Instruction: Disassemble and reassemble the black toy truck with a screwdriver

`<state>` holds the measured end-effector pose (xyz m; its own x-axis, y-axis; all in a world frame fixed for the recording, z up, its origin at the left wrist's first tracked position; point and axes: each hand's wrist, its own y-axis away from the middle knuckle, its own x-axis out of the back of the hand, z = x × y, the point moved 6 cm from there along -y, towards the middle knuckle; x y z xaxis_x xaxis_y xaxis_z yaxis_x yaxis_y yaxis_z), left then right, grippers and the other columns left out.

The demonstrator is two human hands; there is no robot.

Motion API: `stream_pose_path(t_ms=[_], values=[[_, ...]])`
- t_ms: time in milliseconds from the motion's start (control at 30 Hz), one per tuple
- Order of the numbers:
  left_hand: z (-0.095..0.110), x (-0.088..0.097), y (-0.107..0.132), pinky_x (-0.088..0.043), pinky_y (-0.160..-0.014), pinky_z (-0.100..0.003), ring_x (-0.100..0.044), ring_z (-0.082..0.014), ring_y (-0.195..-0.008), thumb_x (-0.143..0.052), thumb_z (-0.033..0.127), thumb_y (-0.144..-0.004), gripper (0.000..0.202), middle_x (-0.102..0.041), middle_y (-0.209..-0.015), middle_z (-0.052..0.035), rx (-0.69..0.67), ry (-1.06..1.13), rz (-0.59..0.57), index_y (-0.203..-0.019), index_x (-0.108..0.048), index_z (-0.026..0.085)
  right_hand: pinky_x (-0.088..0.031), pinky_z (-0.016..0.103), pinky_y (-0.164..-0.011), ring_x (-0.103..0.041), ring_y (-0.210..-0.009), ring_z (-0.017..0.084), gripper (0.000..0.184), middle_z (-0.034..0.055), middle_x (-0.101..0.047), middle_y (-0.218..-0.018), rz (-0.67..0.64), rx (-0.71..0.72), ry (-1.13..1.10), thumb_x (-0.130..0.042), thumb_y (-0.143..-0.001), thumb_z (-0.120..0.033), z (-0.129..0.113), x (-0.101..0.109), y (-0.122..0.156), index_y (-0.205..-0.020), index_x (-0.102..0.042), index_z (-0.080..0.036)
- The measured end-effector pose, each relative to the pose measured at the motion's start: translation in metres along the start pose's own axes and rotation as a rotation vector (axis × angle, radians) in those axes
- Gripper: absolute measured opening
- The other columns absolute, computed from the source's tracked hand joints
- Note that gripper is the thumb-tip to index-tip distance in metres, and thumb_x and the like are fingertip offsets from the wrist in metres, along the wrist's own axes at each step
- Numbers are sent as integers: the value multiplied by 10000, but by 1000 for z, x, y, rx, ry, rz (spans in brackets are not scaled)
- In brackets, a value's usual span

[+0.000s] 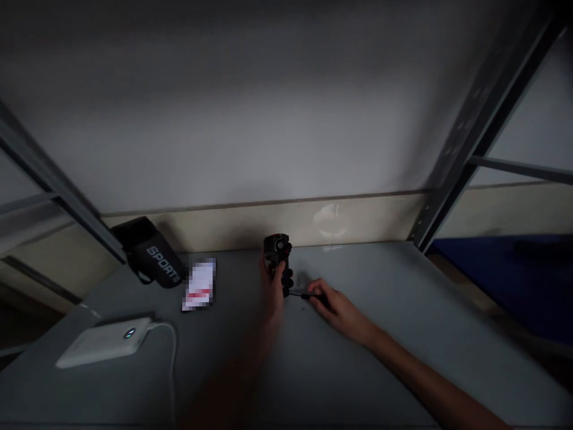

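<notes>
My left hand (273, 286) is closed around a small black device (277, 243) with round knob-like parts along its right side. It is held upright over the shelf top, near the back wall; its exact kind is too dark to make out. In my right hand (338, 310), the fingers grip the black handle of a screwdriver (296, 294). Its thin metal shaft points left, and the tip meets or lies very near the lower right end of the device. A tiny dark speck (303, 309) lies on the surface just below the shaft.
On the left lie a phone (199, 285) with its screen lit, a black case marked SPORT (154, 254) and a white power bank (105, 343) with a cable (172, 364). Metal posts (461, 143) flank the grey shelf top (380, 275); a wall (268, 149) stands behind.
</notes>
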<state>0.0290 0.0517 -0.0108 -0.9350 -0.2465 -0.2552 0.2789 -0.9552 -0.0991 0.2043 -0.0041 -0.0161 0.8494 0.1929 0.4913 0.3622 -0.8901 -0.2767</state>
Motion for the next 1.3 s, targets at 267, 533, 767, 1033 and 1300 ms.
stream_pose_path(t_ms=[267,533,767,1033,1300], values=[[3,-4,4,-529,-592,-250,-738,-179,-759,-787,458,-858,766,-719,-1097,-60,-3,-24,-61,-1549,-496,300,-517,339,-775,-641,-786,210,166,17,-660,-891,3,-58,38,-400,-1110,-377,4,-4,4,-1032,-495,-265],[3,5,-4,-540,-600,-253,-745,-169,-746,-764,432,-876,767,-735,-1171,-67,7,13,-29,-1572,-466,308,-566,409,-969,-718,-1081,267,174,96,-749,-1152,0,124,159,-492,-1114,-306,-2,-3,5,-1203,-626,-240],[1,1,-4,-531,-582,-247,-741,-172,-725,-793,437,-854,761,-740,-1111,-55,7,-5,-62,-1549,-506,317,-585,398,-801,-746,-846,271,362,76,-770,-918,59,53,371,-402,-1162,-356,7,-6,0,-967,-681,-234],[5,-2,-4,-540,-581,-249,-752,-174,-725,-781,449,-866,764,-741,-1164,-57,-9,-11,-73,-1562,-486,336,-551,484,-977,-729,-960,298,225,108,-770,-997,25,176,463,-464,-1143,-298,-17,-7,3,-1064,-661,-222],[11,-4,-1,-553,-600,-264,-752,-187,-763,-848,482,-820,810,-750,-1158,-65,-35,28,-133,-1551,-528,343,-578,366,-785,-748,-840,242,291,52,-771,-938,-36,-69,98,-458,-1135,-349,1,-9,2,-995,-683,-230]])
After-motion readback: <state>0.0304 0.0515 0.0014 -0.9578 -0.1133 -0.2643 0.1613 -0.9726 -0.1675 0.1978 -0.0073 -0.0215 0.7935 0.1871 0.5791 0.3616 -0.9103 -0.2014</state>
